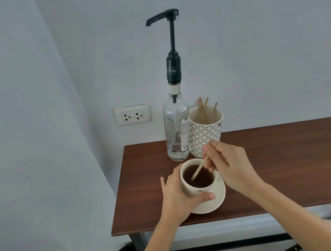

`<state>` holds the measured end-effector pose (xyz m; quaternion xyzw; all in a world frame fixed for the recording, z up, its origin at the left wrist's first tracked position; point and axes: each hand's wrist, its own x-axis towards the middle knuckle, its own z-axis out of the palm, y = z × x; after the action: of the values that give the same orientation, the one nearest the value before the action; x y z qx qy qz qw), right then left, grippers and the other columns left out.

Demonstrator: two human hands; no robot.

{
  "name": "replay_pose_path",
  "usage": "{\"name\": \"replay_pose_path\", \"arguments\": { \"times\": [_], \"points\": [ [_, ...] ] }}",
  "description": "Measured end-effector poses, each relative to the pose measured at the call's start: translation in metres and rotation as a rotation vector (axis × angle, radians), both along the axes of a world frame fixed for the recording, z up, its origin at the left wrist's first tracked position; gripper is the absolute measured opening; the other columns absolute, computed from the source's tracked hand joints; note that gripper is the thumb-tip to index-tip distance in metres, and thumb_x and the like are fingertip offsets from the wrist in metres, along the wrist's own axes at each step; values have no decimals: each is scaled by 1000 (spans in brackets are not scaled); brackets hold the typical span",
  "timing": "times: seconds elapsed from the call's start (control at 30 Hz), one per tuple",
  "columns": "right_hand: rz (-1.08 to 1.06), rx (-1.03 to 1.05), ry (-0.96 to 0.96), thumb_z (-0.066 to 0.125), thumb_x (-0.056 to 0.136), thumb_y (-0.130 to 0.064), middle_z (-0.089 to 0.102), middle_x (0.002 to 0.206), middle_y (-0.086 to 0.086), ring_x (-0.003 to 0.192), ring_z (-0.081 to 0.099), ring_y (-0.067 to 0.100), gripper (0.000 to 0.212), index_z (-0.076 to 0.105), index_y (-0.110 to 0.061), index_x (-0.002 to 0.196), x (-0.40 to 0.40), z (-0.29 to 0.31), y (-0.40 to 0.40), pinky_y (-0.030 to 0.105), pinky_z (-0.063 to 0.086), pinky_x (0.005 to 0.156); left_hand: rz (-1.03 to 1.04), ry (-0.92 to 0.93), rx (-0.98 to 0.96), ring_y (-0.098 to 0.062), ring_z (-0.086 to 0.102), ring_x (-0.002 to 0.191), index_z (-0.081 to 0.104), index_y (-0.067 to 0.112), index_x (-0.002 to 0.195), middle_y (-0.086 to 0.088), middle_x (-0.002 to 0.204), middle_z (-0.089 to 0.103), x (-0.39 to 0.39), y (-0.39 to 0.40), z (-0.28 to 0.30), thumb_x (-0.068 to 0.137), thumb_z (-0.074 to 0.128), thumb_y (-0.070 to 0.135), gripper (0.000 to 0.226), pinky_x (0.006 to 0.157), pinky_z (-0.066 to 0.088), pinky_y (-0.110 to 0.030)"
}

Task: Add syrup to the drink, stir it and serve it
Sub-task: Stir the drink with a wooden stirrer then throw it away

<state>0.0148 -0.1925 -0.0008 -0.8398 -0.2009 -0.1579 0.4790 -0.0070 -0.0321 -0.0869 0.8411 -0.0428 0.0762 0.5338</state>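
At lower centre, the left hand (pixel 177 196) wraps the full cup (pixel 199 181) on its saucer (pixel 217 200) while the right hand (pixel 228 167) pinches a thin wooden stirrer (pixel 198 168) dipped in the drink; the ceramic looks breakable and spill-prone, best lifted by the saucer rim.

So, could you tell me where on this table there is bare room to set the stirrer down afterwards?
The table is bare along its whole right side, right of the right hand and patterned cup. A narrower strip lies left of the left hand, reaching the left edge. It is crowded at centre: syrup bottle, patterned cup, coffee cup and saucer sit close together.
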Motion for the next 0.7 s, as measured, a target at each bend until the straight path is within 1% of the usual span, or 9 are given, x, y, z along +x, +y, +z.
{"name": "replay_pose_path", "arguments": {
  "times": [0.03, 0.1, 0.17, 0.2, 0.37, 0.43, 0.57, 0.63, 0.7],
  "points": [
    [-7, -3, -23, 51, 101, -21, 67, 59, 2, 53, 62, 11, 29, 65, -7, 79, 2, 1, 2, 16, 50, 59, -4, -3, 0, 7, 47, 128, 46, 47, 130, 31, 128, 58, 0, 0, 0, 50, 87, 64, 92, 119, -3, -46],
    [-31, -41, -106, 50, 101, -26, 65, 58, 4, 54, 62, 17, 35, 63, -3, 78, 8, 5, -2, 29, 53, 58, -3, -3, -2, 7, 47, 128, 46, 48, 129, 33, 128, 57, 0, -1, 1, 50, 88, 63, 91, 119, -3, -47],
    [-73, -133, -179, 45, 102, -36, 59, 53, 4, 50, 57, 22, 47, 59, -1, 74, 11, 7, -10, 40, 50, 54, 4, 0, 6, 8, 45, 129, 46, 49, 129, 36, 127, 55, -1, -1, 2, 49, 88, 63, 91, 120, -3, -48],
    [-88, -152, -189, 43, 102, -37, 57, 51, 5, 48, 55, 23, 48, 58, -2, 73, 9, 7, -13, 41, 48, 53, 4, 0, 12, 8, 44, 129, 46, 49, 130, 38, 128, 53, -1, -1, 2, 49, 88, 63, 92, 120, -3, -49],
    [-14, -9, -9, 52, 101, -21, 68, 58, 4, 54, 64, 15, 30, 66, -7, 78, -1, 1, 1, 22, 53, 59, -10, -7, 36, 6, 43, 132, 42, 46, 136, 40, 131, 49, 1, 0, 0, 50, 85, 68, 99, 121, -2, -53],
    [-33, -16, -65, 52, 101, -22, 68, 59, 2, 57, 66, 15, 29, 66, -7, 80, 3, 3, 3, 23, 54, 60, -10, -11, 37, 7, 43, 132, 42, 46, 135, 42, 131, 46, 1, 0, 0, 50, 85, 67, 97, 120, -2, -52],
    [-108, -130, -179, 43, 102, -38, 57, 51, 4, 48, 54, 21, 48, 58, -3, 73, 10, 8, -14, 38, 48, 53, -1, -6, 36, 7, 42, 133, 42, 46, 136, 42, 131, 47, 1, 0, 0, 49, 86, 67, 99, 120, -2, -52],
    [-91, -99, -109, 45, 103, -35, 59, 51, 7, 48, 54, 21, 45, 58, -6, 71, 5, 7, -14, 36, 48, 53, -5, -5, 33, 7, 42, 132, 43, 45, 136, 44, 130, 45, 1, 0, 0, 49, 86, 67, 99, 120, -2, -52],
    [-46, -13, -10, 49, 102, -24, 65, 54, 7, 51, 60, 18, 35, 61, -8, 73, 0, 6, -4, 26, 51, 56, -4, -3, 31, 6, 43, 132, 43, 46, 136, 45, 131, 44, 1, 0, 0, 49, 86, 67, 99, 121, -3, -53]
  ]
}}
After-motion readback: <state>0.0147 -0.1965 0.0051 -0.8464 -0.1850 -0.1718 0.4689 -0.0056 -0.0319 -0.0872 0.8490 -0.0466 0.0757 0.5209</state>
